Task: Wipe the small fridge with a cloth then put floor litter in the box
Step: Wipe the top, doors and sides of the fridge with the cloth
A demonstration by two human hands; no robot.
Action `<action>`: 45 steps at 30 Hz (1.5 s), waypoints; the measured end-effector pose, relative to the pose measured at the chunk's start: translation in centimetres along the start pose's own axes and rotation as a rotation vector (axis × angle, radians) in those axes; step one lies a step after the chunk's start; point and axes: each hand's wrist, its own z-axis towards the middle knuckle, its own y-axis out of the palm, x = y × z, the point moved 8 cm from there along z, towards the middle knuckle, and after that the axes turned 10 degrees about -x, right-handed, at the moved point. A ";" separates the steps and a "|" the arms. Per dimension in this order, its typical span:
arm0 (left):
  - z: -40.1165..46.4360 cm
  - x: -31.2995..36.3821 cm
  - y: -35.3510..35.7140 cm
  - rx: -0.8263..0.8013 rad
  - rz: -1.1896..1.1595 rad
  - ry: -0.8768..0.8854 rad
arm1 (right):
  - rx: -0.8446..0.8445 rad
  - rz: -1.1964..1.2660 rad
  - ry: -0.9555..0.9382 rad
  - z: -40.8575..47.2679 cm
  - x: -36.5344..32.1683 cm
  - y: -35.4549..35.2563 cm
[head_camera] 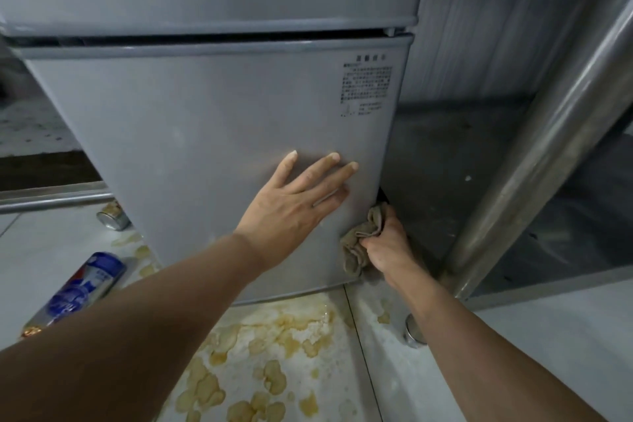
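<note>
My left hand (pixel 291 205) lay flat against the fridge (pixel 205 134) door; my right hand (pixel 387 243) clutched the cloth (pixel 359 243) at its lower edge.

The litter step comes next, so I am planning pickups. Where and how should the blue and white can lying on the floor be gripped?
Grip the blue and white can across its round middle, coming down from above. It lies on its side on the pale tiled floor, its long wall exposed, left of the grey small fridge.
</note>
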 end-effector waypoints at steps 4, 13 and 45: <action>-0.4 -1.1 -0.8 -0.108 -0.026 0.075 | 0.009 0.112 -0.092 -1.4 -4.3 -1.4; 0.9 -6.4 -8.7 0.066 -0.091 -0.073 | 0.032 0.099 -0.150 -2.8 -13.0 -4.9; 4.8 -19.9 -20.4 0.201 -0.145 -0.299 | 0.071 0.146 -0.321 -5.5 -26.2 -10.1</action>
